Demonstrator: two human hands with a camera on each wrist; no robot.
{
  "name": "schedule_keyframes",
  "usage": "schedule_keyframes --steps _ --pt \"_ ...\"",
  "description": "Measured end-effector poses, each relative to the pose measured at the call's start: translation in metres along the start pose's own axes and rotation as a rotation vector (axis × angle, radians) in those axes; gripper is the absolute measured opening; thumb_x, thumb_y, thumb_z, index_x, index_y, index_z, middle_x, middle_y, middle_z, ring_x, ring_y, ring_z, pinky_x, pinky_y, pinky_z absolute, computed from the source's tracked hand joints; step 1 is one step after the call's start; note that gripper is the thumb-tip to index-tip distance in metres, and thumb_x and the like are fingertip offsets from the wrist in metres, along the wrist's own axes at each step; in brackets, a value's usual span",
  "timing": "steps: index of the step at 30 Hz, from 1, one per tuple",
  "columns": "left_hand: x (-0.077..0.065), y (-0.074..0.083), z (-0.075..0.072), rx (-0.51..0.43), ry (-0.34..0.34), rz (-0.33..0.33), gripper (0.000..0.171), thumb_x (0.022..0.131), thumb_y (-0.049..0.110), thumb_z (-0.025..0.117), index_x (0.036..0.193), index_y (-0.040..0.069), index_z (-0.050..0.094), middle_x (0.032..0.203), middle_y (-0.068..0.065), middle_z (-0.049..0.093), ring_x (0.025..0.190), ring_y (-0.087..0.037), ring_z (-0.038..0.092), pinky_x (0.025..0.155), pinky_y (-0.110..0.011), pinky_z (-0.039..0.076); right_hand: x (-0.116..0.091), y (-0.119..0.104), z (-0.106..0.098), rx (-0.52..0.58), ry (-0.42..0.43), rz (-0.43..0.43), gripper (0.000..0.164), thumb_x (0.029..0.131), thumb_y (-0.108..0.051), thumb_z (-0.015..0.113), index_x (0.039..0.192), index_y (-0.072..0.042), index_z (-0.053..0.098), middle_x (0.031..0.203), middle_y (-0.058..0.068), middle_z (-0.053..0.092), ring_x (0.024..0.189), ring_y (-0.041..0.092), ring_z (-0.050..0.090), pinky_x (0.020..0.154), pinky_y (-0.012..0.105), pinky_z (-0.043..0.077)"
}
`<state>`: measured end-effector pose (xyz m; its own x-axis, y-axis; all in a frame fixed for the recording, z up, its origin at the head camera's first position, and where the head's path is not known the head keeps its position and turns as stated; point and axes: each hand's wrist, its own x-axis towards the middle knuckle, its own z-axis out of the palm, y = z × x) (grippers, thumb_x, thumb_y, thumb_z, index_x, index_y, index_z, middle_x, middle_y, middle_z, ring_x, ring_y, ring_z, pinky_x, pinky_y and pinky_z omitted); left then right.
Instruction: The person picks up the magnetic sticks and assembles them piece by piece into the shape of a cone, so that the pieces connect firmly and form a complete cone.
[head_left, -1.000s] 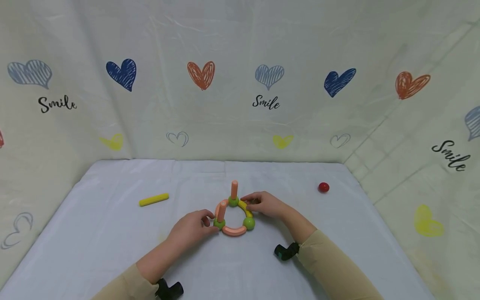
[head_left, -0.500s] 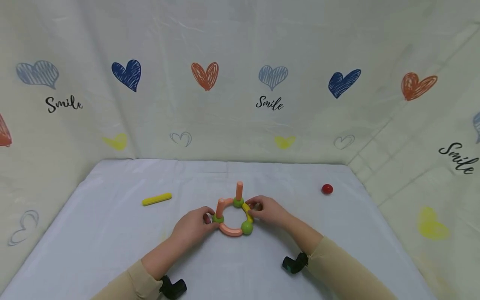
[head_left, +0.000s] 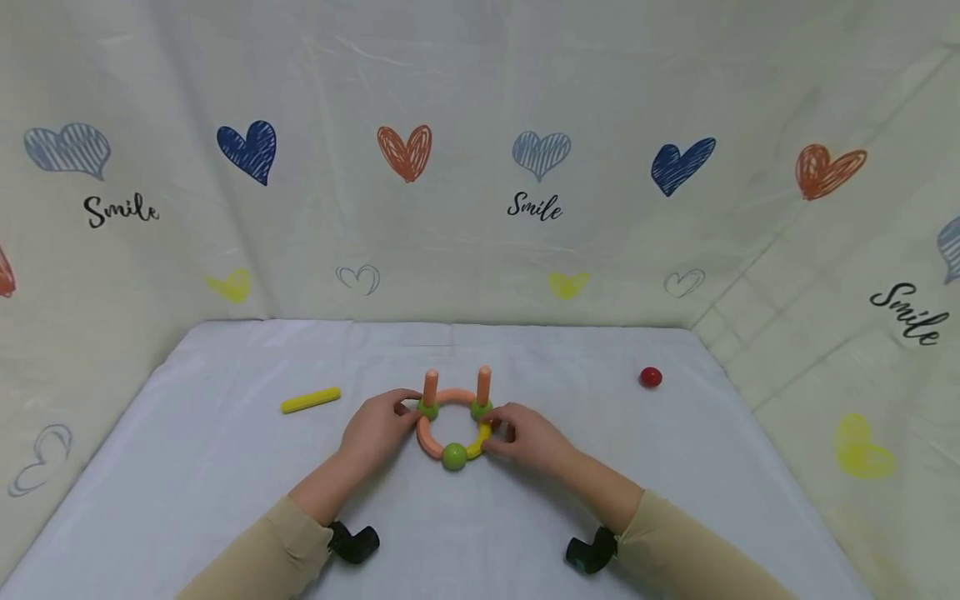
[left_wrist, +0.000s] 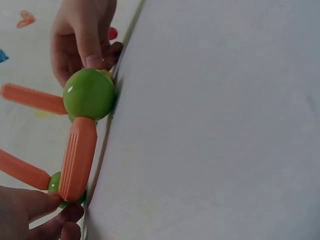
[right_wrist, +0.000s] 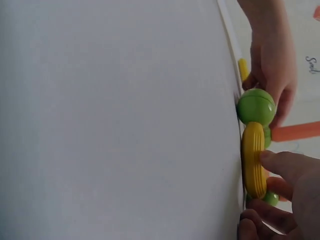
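A ring of magnetic-toy-like pieces lies on the white-covered table: green balls joined by two orange curved rods (head_left: 427, 437) and one yellow curved rod (head_left: 480, 440). Two orange straight rods (head_left: 431, 388) stand up from the back balls; the front green ball (head_left: 454, 457) carries none. With thumb and fingers my left hand (head_left: 378, 429) pinches the back-left green ball (head_left: 428, 410), partly covered in the left wrist view. My right hand (head_left: 534, 437) grips the yellow curved rod, its thumb (right_wrist: 285, 162) along the side, beside the back-right green ball (head_left: 482, 408).
A loose yellow straight rod (head_left: 311, 400) lies left of the ring. Toward the back right sits a red ball (head_left: 650, 377). Behind the table hangs a pale cloth backdrop (head_left: 457, 250) printed with hearts.
The ring has turned clockwise as seen from above: its bare front ball moved left and the left upright rod moved back. My left hand shifted back with it; my right hand came slightly forward.
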<state>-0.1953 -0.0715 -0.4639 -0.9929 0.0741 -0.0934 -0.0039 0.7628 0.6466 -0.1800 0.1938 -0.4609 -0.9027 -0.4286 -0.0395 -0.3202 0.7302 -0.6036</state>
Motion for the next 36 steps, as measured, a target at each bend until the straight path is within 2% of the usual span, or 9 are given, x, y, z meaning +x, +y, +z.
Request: schedule_keyframes --steps 7,15,19,22,27,32,36 --pt "0.015 0.004 -0.001 0.011 0.040 -0.005 0.025 0.093 0.028 0.069 0.117 0.021 0.072 0.090 0.003 0.069 0.076 -0.014 0.061 0.067 -0.034 0.048 -0.001 -0.011 0.009 -0.046 0.024 0.014 0.034 0.089 -0.027 0.075 0.121 -0.015 0.068 0.097 -0.006 0.061 0.075 0.010 0.050 0.067 0.027 0.045" --pt "0.015 0.002 -0.004 0.013 0.039 -0.016 0.030 0.093 0.031 0.069 0.120 0.020 0.071 0.092 0.002 0.069 0.078 -0.015 0.061 0.068 -0.035 0.049 -0.001 -0.015 0.010 -0.070 0.033 0.049 0.034 0.089 -0.027 0.075 0.121 -0.016 0.069 0.098 -0.006 0.061 0.075 0.011 0.050 0.067 0.027 0.044" --pt "0.013 -0.007 -0.010 0.061 0.034 0.003 0.031 0.093 0.032 0.068 0.123 0.023 0.069 0.097 0.003 0.069 0.084 -0.015 0.062 0.071 -0.036 0.050 -0.001 -0.014 0.009 -0.063 0.025 0.057 0.034 0.089 -0.027 0.075 0.121 -0.017 0.069 0.098 -0.006 0.061 0.075 0.012 0.050 0.067 0.028 0.044" --pt "0.010 -0.016 -0.021 0.101 0.028 0.025 0.034 0.094 0.032 0.069 0.126 0.025 0.067 0.101 0.004 0.068 0.087 -0.016 0.062 0.071 -0.035 0.051 -0.001 -0.014 0.009 -0.055 0.020 0.060 0.034 0.089 -0.026 0.075 0.121 -0.017 0.069 0.098 -0.005 0.060 0.075 0.012 0.050 0.067 0.028 0.044" --pt "0.001 -0.028 -0.051 0.125 0.022 0.065 0.038 0.094 0.032 0.070 0.130 0.023 0.065 0.104 0.004 0.068 0.087 -0.017 0.060 0.066 -0.031 0.049 -0.001 -0.015 0.008 -0.047 0.018 0.065 0.034 0.089 -0.025 0.076 0.121 -0.017 0.068 0.098 -0.005 0.060 0.076 0.013 0.050 0.068 0.028 0.044" --pt "-0.008 -0.046 -0.083 0.174 0.075 0.126 0.038 0.094 0.028 0.069 0.130 0.017 0.065 0.102 0.002 0.069 0.085 -0.017 0.061 0.068 -0.034 0.048 0.001 -0.013 0.008 -0.047 0.018 0.065 0.034 0.089 -0.025 0.075 0.122 -0.017 0.068 0.097 -0.005 0.060 0.076 0.013 0.050 0.068 0.029 0.044" --pt "-0.013 -0.061 -0.101 0.224 0.113 0.144 0.037 0.094 0.027 0.069 0.130 0.016 0.066 0.101 0.003 0.069 0.084 -0.017 0.060 0.071 -0.035 0.047 0.001 -0.013 0.009 -0.045 0.018 0.070 0.034 0.089 -0.024 0.076 0.121 -0.018 0.068 0.096 -0.005 0.059 0.076 0.013 0.050 0.068 0.029 0.044"
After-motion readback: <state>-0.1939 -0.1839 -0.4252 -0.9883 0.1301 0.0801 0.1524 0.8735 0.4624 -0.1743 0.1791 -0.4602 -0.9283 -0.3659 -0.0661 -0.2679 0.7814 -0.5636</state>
